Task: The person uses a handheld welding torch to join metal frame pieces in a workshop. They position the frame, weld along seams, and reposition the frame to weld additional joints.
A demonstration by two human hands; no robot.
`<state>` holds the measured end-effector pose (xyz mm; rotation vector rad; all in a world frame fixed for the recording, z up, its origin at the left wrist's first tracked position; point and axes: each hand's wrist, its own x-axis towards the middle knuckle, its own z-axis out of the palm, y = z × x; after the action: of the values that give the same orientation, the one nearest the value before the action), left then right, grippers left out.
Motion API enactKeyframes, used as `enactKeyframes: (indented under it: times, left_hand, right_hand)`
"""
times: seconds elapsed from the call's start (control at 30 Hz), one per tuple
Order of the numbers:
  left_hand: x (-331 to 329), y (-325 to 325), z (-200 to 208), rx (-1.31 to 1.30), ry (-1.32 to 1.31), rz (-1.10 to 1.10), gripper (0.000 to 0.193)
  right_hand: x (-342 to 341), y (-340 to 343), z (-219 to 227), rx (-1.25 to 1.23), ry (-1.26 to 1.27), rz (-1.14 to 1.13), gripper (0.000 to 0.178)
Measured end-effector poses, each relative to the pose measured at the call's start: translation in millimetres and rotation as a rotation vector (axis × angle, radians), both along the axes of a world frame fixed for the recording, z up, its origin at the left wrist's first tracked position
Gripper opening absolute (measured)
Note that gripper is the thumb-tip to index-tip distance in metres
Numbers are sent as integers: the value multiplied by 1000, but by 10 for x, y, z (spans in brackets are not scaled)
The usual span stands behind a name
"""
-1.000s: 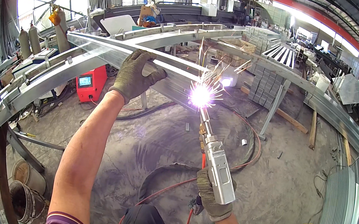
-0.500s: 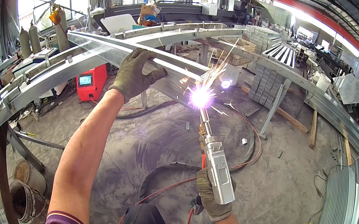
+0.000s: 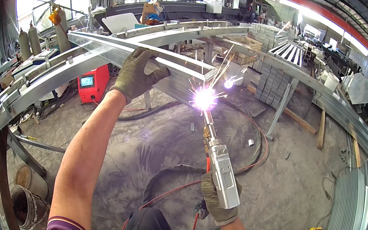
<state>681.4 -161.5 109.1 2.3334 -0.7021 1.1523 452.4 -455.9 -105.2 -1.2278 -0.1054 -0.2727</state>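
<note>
My left hand (image 3: pixel 137 76), in an olive work glove, grips the upper edge of a long silvery metal profile (image 3: pixel 176 86), its thumb spread along the near face. The profile lies across a curved metal frame (image 3: pixel 51 72). In my gloved right hand (image 3: pixel 217 201) is a handheld laser welding gun (image 3: pixel 226 174), nozzle pointing up and away. A bright violet-white glare (image 3: pixel 204 98) burns at the nozzle tip, against the profile's right end, and throws sparks upward. The glare hides the exact contact spot.
A red machine with a screen (image 3: pixel 92 83) stands beyond my left forearm. Hoses (image 3: pixel 161 196) loop over the floor below the gun. Buckets (image 3: pixel 27 208) sit at lower left, gas cylinders (image 3: pixel 24 44) farther back. Stacked metal tubes (image 3: pixel 272 88) and ribbed metal lengths (image 3: pixel 344 227) lie to the right.
The gun tip and its glare have shifted very slightly left, and the spark pattern differs. My left hand keeps its hold on the profile.
</note>
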Motion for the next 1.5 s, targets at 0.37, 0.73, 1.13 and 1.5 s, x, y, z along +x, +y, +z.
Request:
enactKeyframes:
  times: [0.37,0.73,1.13,1.5]
  left_hand:
    - [-11,6,-5,12,23,5,60]
    - [-59,-9,22,18,53,20,63]
    - [-87,-21,35,13,88,33,64]
    - [-68,-19,23,7,71,27,64]
  right_hand:
    - [-37,17,160,1120,101,676,44]
    - [-85,-21,103,673,56,558,40]
    - [-104,4,-35,-85,-174,200,27]
    - [-61,1,-129,305,-118,312,40]
